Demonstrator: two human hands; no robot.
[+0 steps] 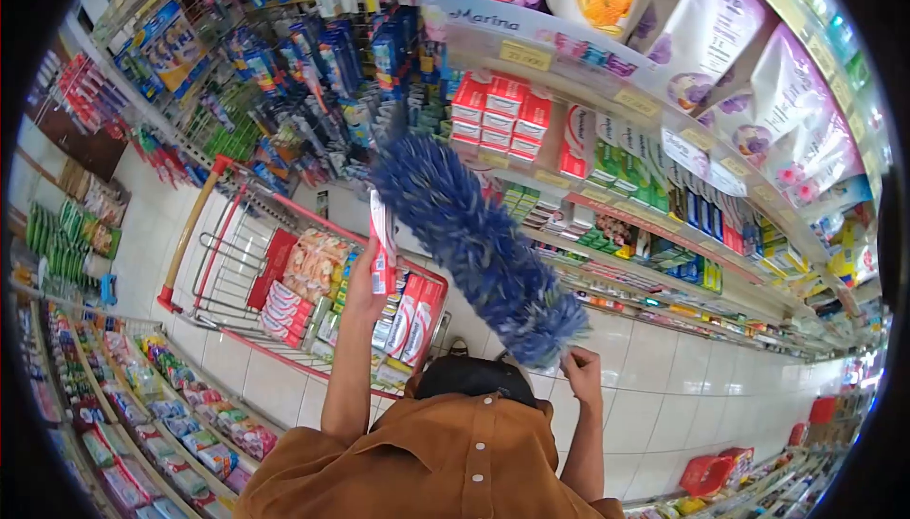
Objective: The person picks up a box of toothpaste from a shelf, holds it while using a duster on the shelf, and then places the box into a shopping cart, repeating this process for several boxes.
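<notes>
My left hand (363, 282) is raised and grips a red and white toothpaste box (383, 239), held upright above a red shopping cart (204, 235). My right hand (580, 367) holds the handle end of a fluffy blue duster (479, 244). The duster slants up and to the left, its tip near the shelf of red toothpaste boxes (502, 113). The cart holds several red and white boxes (412, 315) and an orange packet (315, 263). My brown shirt (445, 467) fills the bottom of the view.
Stocked shelves (664, 187) run along the right side with toothpaste and bagged goods (730, 36). Toothbrush racks (284, 54) hang at upper left. Another low shelf (161, 405) lines the lower left. The aisle floor (682, 396) has white tiles, with red baskets (711, 472) farther down.
</notes>
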